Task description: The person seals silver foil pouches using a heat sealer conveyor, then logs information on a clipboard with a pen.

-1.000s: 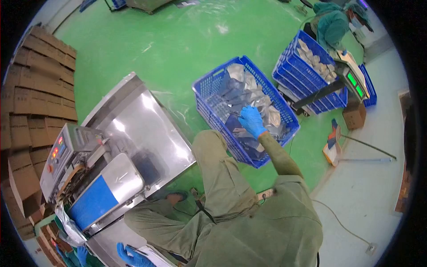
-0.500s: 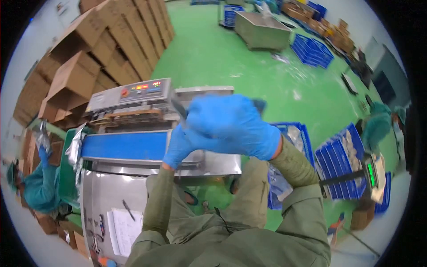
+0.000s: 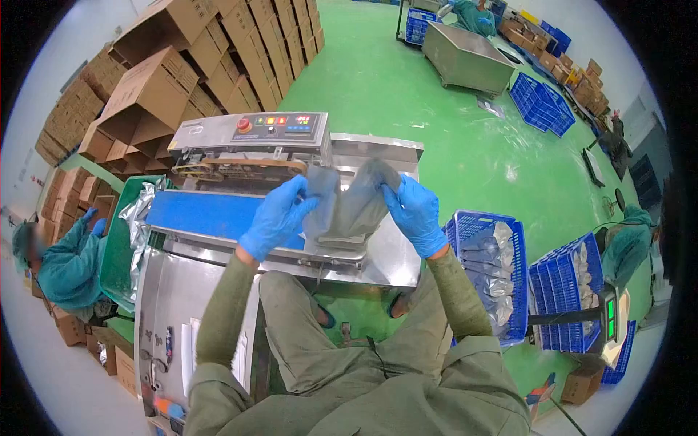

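A grey, silvery pouch point(image 3: 366, 198), partly smeared by motion, is stretched between my two blue-gloved hands. My left hand point(image 3: 278, 219) pinches its left upper edge, fingers closed. At the opposite upper edge, my right hand point(image 3: 416, 216) grips it between thumb and fingers. The pouch hangs over the right end of a bag sealing machine point(image 3: 251, 145), past the blue conveyor belt point(image 3: 207, 218). What is inside the pouch cannot be made out.
To my right stands a blue crate point(image 3: 520, 291) of silvery pouches, beside more crates and a scale point(image 3: 611, 320). A green bin point(image 3: 120, 240) with foil pouches is at left, near a seated person point(image 3: 69, 261). Cardboard boxes point(image 3: 156, 91) are stacked behind the machine.
My hands, bunched together before, have moved apart, and the pouch now shows between them. The view has shifted, revealing more of the crate at right.
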